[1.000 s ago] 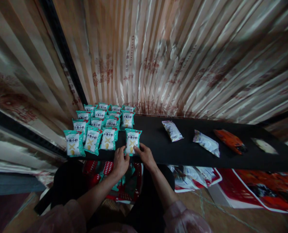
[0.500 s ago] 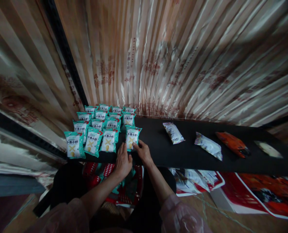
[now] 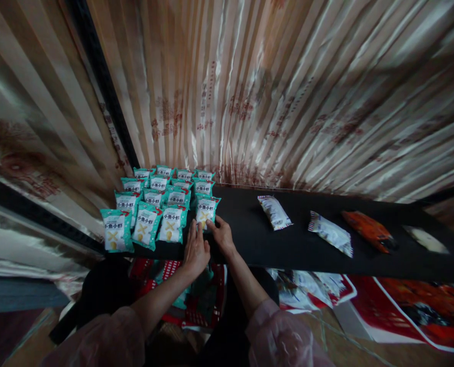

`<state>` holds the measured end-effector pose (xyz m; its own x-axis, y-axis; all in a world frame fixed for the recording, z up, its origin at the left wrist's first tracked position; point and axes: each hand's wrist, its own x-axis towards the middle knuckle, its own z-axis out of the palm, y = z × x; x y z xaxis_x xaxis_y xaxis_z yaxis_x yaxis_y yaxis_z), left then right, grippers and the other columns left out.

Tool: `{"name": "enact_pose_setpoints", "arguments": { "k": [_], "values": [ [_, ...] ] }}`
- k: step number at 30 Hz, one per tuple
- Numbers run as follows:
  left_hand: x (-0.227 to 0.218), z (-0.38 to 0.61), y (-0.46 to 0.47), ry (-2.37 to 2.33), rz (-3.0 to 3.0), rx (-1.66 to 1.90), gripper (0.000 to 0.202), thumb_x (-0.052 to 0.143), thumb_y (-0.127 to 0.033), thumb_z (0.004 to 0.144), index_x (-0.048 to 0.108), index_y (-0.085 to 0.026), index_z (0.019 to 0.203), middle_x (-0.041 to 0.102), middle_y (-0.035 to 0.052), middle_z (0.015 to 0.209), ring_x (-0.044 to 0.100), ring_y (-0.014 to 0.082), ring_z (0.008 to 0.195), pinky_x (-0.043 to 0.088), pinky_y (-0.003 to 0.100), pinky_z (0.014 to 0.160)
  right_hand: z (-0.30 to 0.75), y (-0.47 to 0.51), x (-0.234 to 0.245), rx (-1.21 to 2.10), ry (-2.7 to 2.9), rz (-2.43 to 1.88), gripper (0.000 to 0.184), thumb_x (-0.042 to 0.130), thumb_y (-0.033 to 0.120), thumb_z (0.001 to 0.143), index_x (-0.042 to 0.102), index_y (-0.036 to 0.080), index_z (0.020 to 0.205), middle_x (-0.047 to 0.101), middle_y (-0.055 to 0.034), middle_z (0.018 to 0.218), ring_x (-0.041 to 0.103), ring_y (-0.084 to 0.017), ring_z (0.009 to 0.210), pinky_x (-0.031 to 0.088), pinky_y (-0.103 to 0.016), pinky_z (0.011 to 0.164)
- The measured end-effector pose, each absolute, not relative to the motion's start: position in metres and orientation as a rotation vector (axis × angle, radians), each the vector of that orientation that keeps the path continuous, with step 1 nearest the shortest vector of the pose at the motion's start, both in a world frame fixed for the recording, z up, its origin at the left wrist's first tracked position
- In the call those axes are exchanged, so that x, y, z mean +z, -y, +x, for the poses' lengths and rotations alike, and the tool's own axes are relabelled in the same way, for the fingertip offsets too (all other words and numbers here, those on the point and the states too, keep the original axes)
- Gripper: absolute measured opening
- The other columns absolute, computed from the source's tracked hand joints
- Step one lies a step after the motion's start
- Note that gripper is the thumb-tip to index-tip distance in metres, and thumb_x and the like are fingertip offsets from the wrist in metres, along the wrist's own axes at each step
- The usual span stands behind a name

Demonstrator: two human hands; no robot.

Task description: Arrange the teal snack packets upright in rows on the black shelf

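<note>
A teal-and-white snack packet (image 3: pixel 207 208) stands upright on the black shelf, in front of a column of like packets. My right hand (image 3: pixel 222 235) grips its lower right side, thumb on the front and fingers along the edge. Flat and stretched out, my left hand (image 3: pixel 196 252) rests its fingertips by the packet's lower left side. To the left stand several matching packets in rows, the nearest being one with a yellow cross print (image 3: pixel 171 224). A narrow gap separates it from the held packet.
On the black shelf (image 3: pixel 242 244) to the right lie a white packet (image 3: pixel 274 211), a second white packet (image 3: pixel 330 233), an orange packet (image 3: pixel 368 230) and a pale packet (image 3: pixel 427 239). Red baskets (image 3: pixel 221 306) with packets sit below. A striped curtain (image 3: pixel 257 102) hangs behind.
Between my hands, the packet has shifted slightly left and back, closer to the column behind it. My right hand has moved left with it; the other packets stand as before.
</note>
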<state>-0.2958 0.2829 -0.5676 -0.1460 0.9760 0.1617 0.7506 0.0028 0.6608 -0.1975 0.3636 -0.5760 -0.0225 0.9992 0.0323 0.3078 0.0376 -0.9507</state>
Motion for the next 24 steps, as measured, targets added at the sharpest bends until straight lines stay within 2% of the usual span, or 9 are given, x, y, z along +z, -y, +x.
{"name": "enact_pose_setpoints", "arguments": {
  "k": [10,16,24],
  "values": [
    [-0.560,-0.300,-0.293,-1.900,1.763,0.902,0.061,0.041,-0.011,0.079,0.029,-0.009,0.138,0.017,0.0159,0.152,0.012,0.0261,0.140,0.023,0.044,0.114,-0.206,-0.376,-0.576,1.041,1.444,-1.369,0.033,0.062,0.036,0.072,0.068,0.020,0.100,0.072,-0.0036,0.092,0.064,-0.022,0.086,0.051,-0.036,0.081],
    [-0.548,-0.302,-0.296,-1.909,1.756,0.788,0.060,0.040,-0.010,0.080,0.030,0.000,0.137,0.013,0.0216,0.151,0.012,0.0277,0.139,0.020,0.039,0.114,-0.210,-0.381,-0.577,1.050,1.428,-1.348,0.035,0.061,0.035,0.072,0.067,0.021,0.104,0.072,-0.0031,0.094,0.064,-0.022,0.088,0.051,-0.036,0.082],
    [-0.547,-0.302,-0.297,-1.942,1.751,0.795,0.058,0.041,-0.011,0.080,0.032,-0.002,0.137,0.016,0.0196,0.151,0.013,0.0273,0.139,0.021,0.040,0.114,-0.211,-0.379,-0.572,1.116,1.401,-1.290,0.040,0.062,0.038,0.071,0.065,0.020,0.107,0.070,-0.0042,0.101,0.063,-0.022,0.091,0.049,-0.037,0.088]
  ]
}}
